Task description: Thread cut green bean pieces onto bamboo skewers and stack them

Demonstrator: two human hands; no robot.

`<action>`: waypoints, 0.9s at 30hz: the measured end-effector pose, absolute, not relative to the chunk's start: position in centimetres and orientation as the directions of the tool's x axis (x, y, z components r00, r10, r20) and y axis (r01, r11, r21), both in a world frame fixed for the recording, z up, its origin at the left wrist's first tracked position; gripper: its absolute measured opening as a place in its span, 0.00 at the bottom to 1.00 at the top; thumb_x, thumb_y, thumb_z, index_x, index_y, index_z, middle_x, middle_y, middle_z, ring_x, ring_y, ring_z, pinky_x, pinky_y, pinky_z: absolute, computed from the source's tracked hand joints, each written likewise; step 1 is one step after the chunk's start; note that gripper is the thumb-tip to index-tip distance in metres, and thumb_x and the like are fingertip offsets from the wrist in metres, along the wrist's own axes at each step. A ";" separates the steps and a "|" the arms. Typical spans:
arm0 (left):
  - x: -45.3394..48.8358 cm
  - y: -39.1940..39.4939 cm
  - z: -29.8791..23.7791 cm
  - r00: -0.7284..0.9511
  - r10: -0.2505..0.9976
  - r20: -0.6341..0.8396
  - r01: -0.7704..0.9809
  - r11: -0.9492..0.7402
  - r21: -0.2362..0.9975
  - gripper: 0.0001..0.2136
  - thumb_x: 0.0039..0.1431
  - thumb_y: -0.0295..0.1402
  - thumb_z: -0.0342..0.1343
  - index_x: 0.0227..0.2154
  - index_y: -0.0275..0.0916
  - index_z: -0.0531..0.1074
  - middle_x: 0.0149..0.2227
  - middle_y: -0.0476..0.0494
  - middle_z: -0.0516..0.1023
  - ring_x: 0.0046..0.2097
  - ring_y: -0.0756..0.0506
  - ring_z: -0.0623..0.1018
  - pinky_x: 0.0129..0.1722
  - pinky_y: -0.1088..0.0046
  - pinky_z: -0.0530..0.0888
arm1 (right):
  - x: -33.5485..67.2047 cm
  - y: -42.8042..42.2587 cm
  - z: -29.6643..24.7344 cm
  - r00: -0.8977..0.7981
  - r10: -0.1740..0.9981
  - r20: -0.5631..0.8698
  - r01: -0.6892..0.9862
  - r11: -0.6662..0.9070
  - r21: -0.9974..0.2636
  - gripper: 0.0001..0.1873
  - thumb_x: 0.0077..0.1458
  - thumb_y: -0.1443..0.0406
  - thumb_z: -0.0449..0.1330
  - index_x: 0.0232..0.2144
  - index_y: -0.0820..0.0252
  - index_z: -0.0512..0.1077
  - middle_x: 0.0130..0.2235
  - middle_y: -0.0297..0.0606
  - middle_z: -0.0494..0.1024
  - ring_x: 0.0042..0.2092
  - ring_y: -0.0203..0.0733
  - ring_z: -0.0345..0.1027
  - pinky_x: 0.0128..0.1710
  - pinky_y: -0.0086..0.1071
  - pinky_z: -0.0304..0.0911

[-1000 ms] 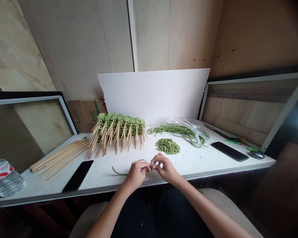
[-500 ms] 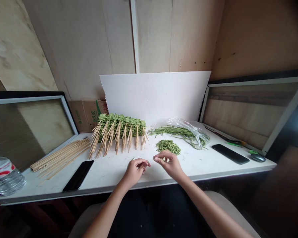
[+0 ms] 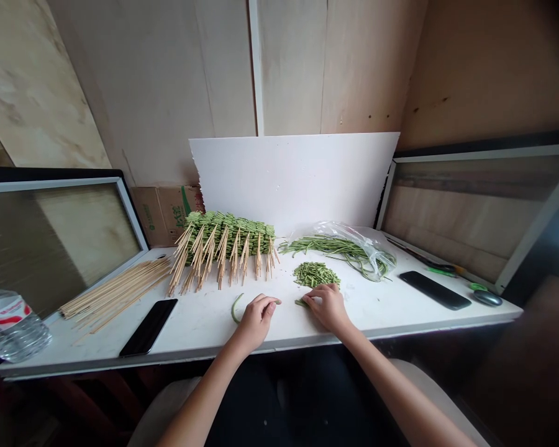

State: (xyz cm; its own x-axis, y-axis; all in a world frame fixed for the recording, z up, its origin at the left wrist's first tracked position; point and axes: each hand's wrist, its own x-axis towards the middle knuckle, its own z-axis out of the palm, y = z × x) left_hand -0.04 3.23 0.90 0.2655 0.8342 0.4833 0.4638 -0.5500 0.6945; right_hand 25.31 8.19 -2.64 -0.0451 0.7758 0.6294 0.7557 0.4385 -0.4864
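My left hand (image 3: 257, 320) is closed around a green bean (image 3: 235, 308). One curved end of the bean sticks out to the left, and its other tip shows past my fingertips. My right hand (image 3: 327, 307) rests low at the table's front part, its fingers closed on short bean pieces (image 3: 301, 302) that show at the fingertips. Just beyond it lies a pile of cut bean pieces (image 3: 315, 273). Behind that, long green beans (image 3: 335, 247) lie partly inside a clear plastic bag (image 3: 375, 251).
Stacked bean skewers (image 3: 228, 239) stand back left, sticks pointing forward. Loose bamboo sticks (image 3: 121, 288), a black phone (image 3: 149, 327) and a water bottle (image 3: 13, 326) are at left. Another phone (image 3: 434, 290) and a mouse (image 3: 487, 298) lie at right. A white board (image 3: 293, 180) stands behind.
My hands have moved apart. The right hand has come down and slightly right, with bean pieces at its fingertips. More of the curved bean now shows left of my left hand.
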 end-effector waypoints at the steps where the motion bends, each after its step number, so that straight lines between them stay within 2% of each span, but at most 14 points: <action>1: 0.0 3.2 0.9 0.270 0.837 0.476 0.464 -0.546 0.697 0.16 0.72 0.38 0.47 0.46 0.41 0.80 0.44 0.40 0.81 0.46 0.42 0.79 0.49 0.64 0.75 | 25.4 8.3 -2.8 -0.058 0.776 0.629 0.753 0.448 -0.483 0.17 0.61 0.50 0.62 0.29 0.53 0.83 0.34 0.43 0.80 0.42 0.52 0.67 0.44 0.43 0.63; 5: -0.1 3.1 0.8 0.279 0.852 0.443 0.472 -0.523 0.709 0.16 0.72 0.36 0.47 0.49 0.41 0.79 0.46 0.40 0.79 0.48 0.42 0.79 0.51 0.63 0.74 | 25.7 8.8 -2.9 -0.096 0.784 0.614 0.748 0.463 -0.475 0.24 0.68 0.51 0.55 0.27 0.55 0.81 0.30 0.42 0.79 0.37 0.48 0.67 0.43 0.40 0.62; 9: -0.1 3.1 0.6 0.294 0.855 0.428 0.479 -0.519 0.707 0.17 0.72 0.33 0.45 0.53 0.42 0.78 0.46 0.40 0.77 0.45 0.44 0.79 0.49 0.65 0.75 | 25.3 8.1 -1.3 -0.084 0.812 0.578 0.713 0.454 -0.534 0.29 0.70 0.48 0.49 0.31 0.57 0.82 0.32 0.44 0.80 0.39 0.51 0.69 0.46 0.43 0.62; 11: 0.0 3.2 0.4 0.294 0.842 0.452 0.466 -0.539 0.702 0.16 0.71 0.32 0.47 0.52 0.42 0.78 0.46 0.40 0.76 0.44 0.45 0.79 0.49 0.65 0.76 | 24.5 7.0 -0.1 -0.137 0.821 0.555 0.653 0.496 -0.573 0.28 0.69 0.47 0.51 0.35 0.57 0.82 0.35 0.44 0.81 0.41 0.51 0.70 0.47 0.44 0.63; 14: 0.4 3.4 0.0 0.255 0.844 0.471 0.408 -0.536 0.739 0.15 0.67 0.29 0.51 0.53 0.40 0.77 0.42 0.42 0.78 0.38 0.47 0.79 0.42 0.68 0.77 | 22.8 5.2 1.3 -0.300 0.805 0.512 0.480 0.591 -0.648 0.21 0.64 0.47 0.59 0.45 0.55 0.81 0.40 0.43 0.83 0.44 0.50 0.72 0.42 0.39 0.66; 17: 0.7 3.4 0.0 0.221 0.865 0.451 0.352 -0.502 0.790 0.17 0.64 0.26 0.55 0.54 0.39 0.75 0.37 0.44 0.80 0.34 0.47 0.79 0.39 0.70 0.78 | 21.4 4.0 1.7 -0.371 0.757 0.537 0.397 0.653 -0.645 0.16 0.63 0.50 0.63 0.44 0.52 0.82 0.40 0.42 0.83 0.43 0.48 0.72 0.37 0.36 0.66; 19: 0.8 3.3 0.2 0.216 0.874 0.436 0.354 -0.486 0.799 0.16 0.62 0.26 0.57 0.52 0.39 0.76 0.36 0.44 0.82 0.35 0.47 0.80 0.39 0.70 0.78 | 21.0 3.7 1.8 -0.348 0.729 0.589 0.399 0.684 -0.611 0.14 0.65 0.53 0.62 0.41 0.52 0.82 0.37 0.41 0.83 0.41 0.47 0.70 0.38 0.38 0.65; 22: 0.6 3.3 0.4 0.208 0.873 0.442 0.417 -0.487 0.767 0.08 0.61 0.29 0.60 0.43 0.39 0.81 0.36 0.43 0.83 0.34 0.46 0.79 0.37 0.70 0.76 | 21.1 3.8 1.9 -0.291 0.713 0.638 0.409 0.695 -0.591 0.12 0.66 0.54 0.60 0.39 0.53 0.81 0.36 0.41 0.82 0.40 0.48 0.70 0.41 0.41 0.65; 24: 0.5 3.2 0.7 0.209 0.859 0.468 0.458 -0.509 0.729 0.05 0.62 0.30 0.61 0.37 0.40 0.82 0.36 0.43 0.83 0.33 0.46 0.78 0.36 0.70 0.75 | 21.3 3.8 2.2 -0.308 0.716 0.627 0.406 0.695 -0.594 0.12 0.66 0.55 0.61 0.39 0.53 0.80 0.37 0.41 0.82 0.41 0.48 0.70 0.42 0.42 0.65; 27: 0.5 2.9 1.2 0.221 0.829 0.513 0.477 -0.551 0.685 0.05 0.62 0.29 0.61 0.35 0.40 0.82 0.35 0.42 0.83 0.35 0.45 0.78 0.37 0.70 0.74 | 21.2 3.5 2.6 -0.370 0.713 0.596 0.399 0.701 -0.591 0.11 0.64 0.55 0.63 0.38 0.52 0.80 0.36 0.40 0.82 0.41 0.48 0.70 0.43 0.41 0.65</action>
